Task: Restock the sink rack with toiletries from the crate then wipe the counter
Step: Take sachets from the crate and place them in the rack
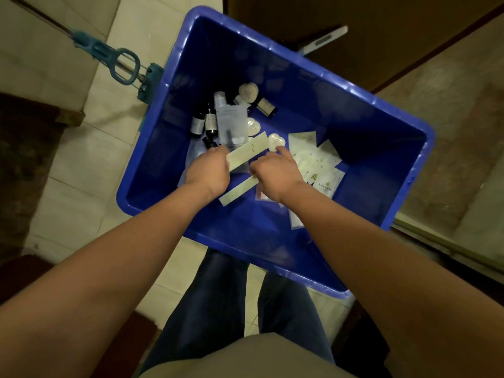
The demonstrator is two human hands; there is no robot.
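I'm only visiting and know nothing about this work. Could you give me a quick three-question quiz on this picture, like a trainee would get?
1. True or false: the crate is red.
2. What does the left hand hold? A) a towel B) a long pale packet C) a mop
3. Fill in: the dark bottles lie inside the ____.

Key: 1 false; 2 B; 3 crate.
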